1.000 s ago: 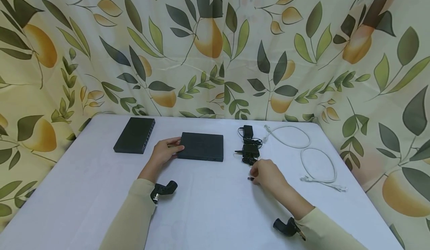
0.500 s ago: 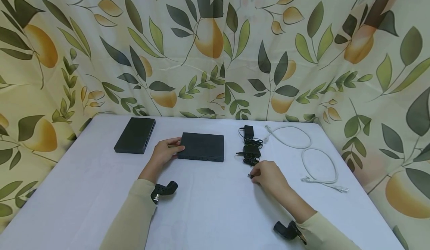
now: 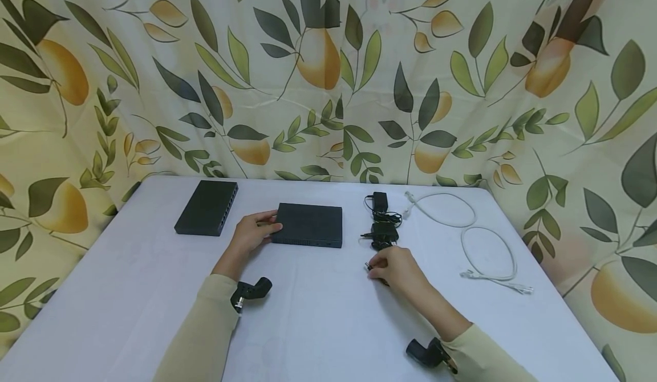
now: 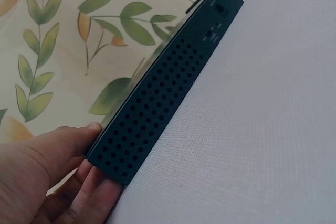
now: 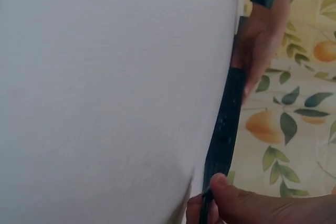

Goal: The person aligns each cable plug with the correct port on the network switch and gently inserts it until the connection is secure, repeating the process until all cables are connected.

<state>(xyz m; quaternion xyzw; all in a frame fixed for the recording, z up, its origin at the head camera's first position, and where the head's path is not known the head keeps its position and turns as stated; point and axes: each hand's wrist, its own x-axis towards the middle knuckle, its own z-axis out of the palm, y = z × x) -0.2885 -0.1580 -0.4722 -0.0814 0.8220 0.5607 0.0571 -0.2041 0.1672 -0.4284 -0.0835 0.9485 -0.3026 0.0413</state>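
My left hand grips the left end of a flat black network switch, thumb on top and fingers underneath. In the left wrist view, the side of the switch shows rows of vent holes, a round power socket and a small on/off marking. To the right of the switch, my right hand pinches a power plug between thumb and fingers, apart from the switch. The right wrist view shows the plug's black cable between the fingertips. Black power adapters with bundled cords lie just behind that hand.
A second black network switch, with a row of ports on its right side, lies at the back left. Two white network cables lie loosely coiled at the right. A patterned curtain hangs behind the white-covered table.
My right hand has moved left with the plug, nearer the middle switch. My left hand and both switches stay where they were.
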